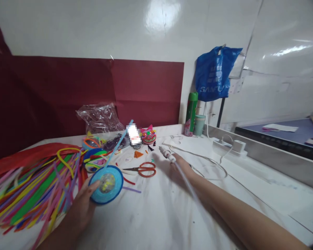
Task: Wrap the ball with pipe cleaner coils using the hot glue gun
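Note:
My left hand (82, 203) holds a round blue disc (106, 184) wrapped in pipe cleaner, with a shiny centre and a light blue pipe cleaner (120, 142) sticking up from it. My right hand (178, 165) reaches across the white table (159, 215) and grips a white glue gun (167, 154), its tip pointing away; a thin clear stick runs back along my forearm. Orange-handled scissors (143, 170) lie between the two hands.
A heap of coloured pipe cleaners (28, 187) covers the table's left side. Finished round pieces (95, 159), a pink cat-shaped piece (148, 135) and a clear plastic bag (100, 118) sit further back. A green spray can (191, 113), cup, power strip (229, 146), white cable and blue bag (214, 74) are at the right.

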